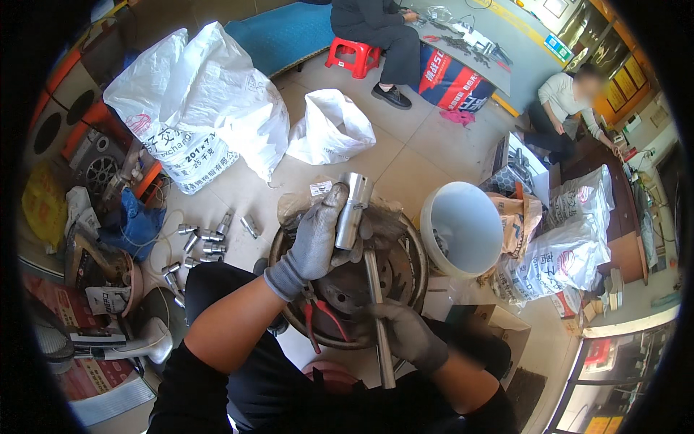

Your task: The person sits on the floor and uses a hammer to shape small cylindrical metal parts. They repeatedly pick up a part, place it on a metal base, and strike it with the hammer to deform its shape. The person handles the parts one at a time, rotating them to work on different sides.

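Both my hands wear grey gloves. My left hand [312,235] is wrapped round a shiny metal cylinder [351,214] with a wider, stepped top end. It holds the cylinder upright above a round metal wheel rim [421,278]. My right hand [410,334], lower and to the right, grips a long straight metal bar [378,318]. The bar's upper end is just below the cylinder; I cannot tell whether they touch. Pliers with red handles [309,325] lie in the rim, below my left hand.
Several loose metal fittings [210,236] lie on the floor at left. A white bucket [463,230] stands right of the rim. White woven sacks [217,94] are at the back left, with more sacks [564,246] at right. Two people sit or crouch farther back, one on a red stool [353,59].
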Available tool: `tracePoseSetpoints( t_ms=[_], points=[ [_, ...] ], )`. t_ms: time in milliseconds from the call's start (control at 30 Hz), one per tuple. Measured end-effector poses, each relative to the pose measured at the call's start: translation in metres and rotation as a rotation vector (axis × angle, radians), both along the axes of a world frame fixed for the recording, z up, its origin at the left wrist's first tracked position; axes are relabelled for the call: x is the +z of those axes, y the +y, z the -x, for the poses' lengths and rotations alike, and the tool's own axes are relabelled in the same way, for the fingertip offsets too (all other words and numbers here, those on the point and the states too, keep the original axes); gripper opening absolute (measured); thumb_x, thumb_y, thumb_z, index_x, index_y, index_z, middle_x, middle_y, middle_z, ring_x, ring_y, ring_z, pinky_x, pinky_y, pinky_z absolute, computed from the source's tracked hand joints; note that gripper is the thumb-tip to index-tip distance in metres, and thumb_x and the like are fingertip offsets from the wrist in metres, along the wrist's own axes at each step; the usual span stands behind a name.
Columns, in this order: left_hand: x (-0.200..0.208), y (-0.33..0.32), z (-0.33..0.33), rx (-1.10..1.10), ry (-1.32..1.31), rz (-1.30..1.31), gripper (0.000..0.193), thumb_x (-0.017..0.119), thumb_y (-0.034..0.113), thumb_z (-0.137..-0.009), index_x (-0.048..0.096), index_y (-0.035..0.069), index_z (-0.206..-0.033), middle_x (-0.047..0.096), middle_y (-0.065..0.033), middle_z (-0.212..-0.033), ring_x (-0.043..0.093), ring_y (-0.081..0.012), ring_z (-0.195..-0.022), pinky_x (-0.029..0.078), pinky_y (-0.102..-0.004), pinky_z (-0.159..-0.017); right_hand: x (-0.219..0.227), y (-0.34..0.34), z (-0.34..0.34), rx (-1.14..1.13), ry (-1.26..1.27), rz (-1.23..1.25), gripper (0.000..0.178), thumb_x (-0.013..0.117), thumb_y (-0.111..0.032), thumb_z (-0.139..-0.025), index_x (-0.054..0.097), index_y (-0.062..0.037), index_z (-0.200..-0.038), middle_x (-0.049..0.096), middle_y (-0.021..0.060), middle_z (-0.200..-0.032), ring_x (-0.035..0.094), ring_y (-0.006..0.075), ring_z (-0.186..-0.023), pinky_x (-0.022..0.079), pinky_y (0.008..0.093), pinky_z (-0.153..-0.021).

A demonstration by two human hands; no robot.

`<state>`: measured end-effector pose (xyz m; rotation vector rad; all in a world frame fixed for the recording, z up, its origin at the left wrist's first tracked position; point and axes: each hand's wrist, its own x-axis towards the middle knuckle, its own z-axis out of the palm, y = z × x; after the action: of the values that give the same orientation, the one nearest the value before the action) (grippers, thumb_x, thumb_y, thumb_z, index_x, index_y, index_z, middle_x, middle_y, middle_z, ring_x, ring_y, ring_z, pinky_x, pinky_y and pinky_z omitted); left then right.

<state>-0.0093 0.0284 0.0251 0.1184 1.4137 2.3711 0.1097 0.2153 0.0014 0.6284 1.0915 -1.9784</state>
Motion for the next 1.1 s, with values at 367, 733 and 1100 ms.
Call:
tracePoseSetpoints(
  t_ms=[367, 733, 1100],
  points=[
    [0.001, -0.01, 0.0, -0.008, 0.112, 0.088, 0.06, 0.042, 0.063, -0.1, 0.053, 0.007, -0.118, 0.061, -0.0052, -0.08, 0.056, -0.0111, -0.054, 0.046, -0.0251, -0.044, 0.04, 0.036, -0.035, -0.279, 1.075, -0.299, 0.043, 0.055, -0.037, -0.098, 0.055, 0.0026, -0.114, 0.062, 0.0127, -0.081, 0.058, 0.0168, -0.06, 0.047, 0.0297, -0.051],
    [0.0, -0.006, -0.002, 0.036, 0.084, 0.106, 0.056, 0.043, 0.051, -0.105, 0.048, 0.005, -0.136, 0.06, -0.002, -0.089, 0.057, -0.0074, -0.073, 0.05, -0.0231, -0.062, 0.037, 0.042, -0.03, 0.103, 1.28, -0.545, 0.028, 0.066, -0.013, -0.092, 0.058, 0.0024, -0.114, 0.06, 0.0175, -0.085, 0.061, 0.0245, -0.07, 0.053, 0.038, -0.062],
    [-0.009, -0.017, -0.008, 0.286, 1.02, 0.247, 0.083, 0.068, 0.043, -0.089, 0.03, -0.006, -0.145, 0.054, -0.021, -0.131, 0.057, -0.0301, -0.119, 0.044, -0.0396, -0.104, 0.023, 0.033, -0.026, 0.059, 1.009, -0.404, 0.034, 0.059, -0.03, -0.098, 0.057, 0.0011, -0.111, 0.062, 0.0051, -0.077, 0.057, 0.0117, -0.062, 0.049, 0.0296, -0.056]
  ],
)
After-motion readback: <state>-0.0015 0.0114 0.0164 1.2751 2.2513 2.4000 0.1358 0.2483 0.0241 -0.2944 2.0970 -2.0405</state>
